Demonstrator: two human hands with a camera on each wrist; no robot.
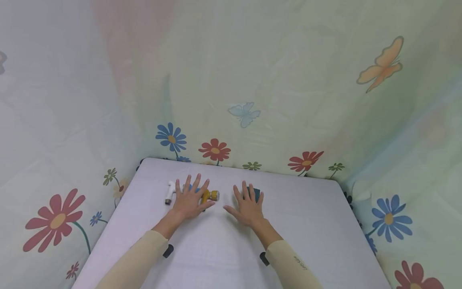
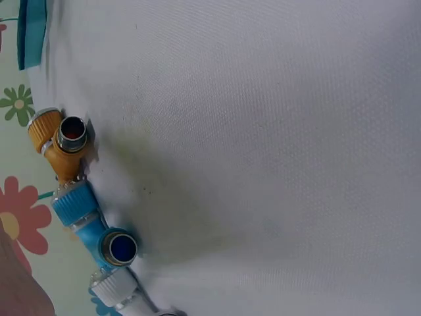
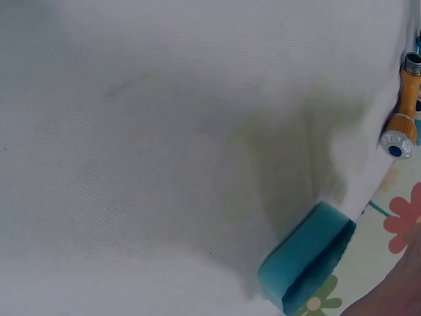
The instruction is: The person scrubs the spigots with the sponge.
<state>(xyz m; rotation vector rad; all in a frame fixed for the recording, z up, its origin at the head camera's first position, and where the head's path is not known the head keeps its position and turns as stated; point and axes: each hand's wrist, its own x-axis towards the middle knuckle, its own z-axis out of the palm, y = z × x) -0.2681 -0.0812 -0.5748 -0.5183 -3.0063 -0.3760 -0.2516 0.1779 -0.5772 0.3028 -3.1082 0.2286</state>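
Note:
In the head view my left hand (image 1: 189, 200), fingers spread, is over a row of small spray-head-like fittings. They are a white one (image 1: 169, 193), a blue one (image 2: 92, 230) and an orange one (image 1: 214, 195). In the left wrist view each has a ribbed collar, and threaded metal ends show on the blue and orange ones. My fingers partly cover the blue fitting in the head view. With fingers spread too, my right hand (image 1: 249, 208) is over a teal sponge (image 3: 302, 253) with a darker scouring side. Neither hand grips anything.
A white-covered table (image 1: 306, 224) carries these things. Curtain-like sheeting (image 1: 274, 72) printed with flowers and butterflies rises behind it and at both sides. Dark round pieces (image 1: 348, 199) line the table's right edge.

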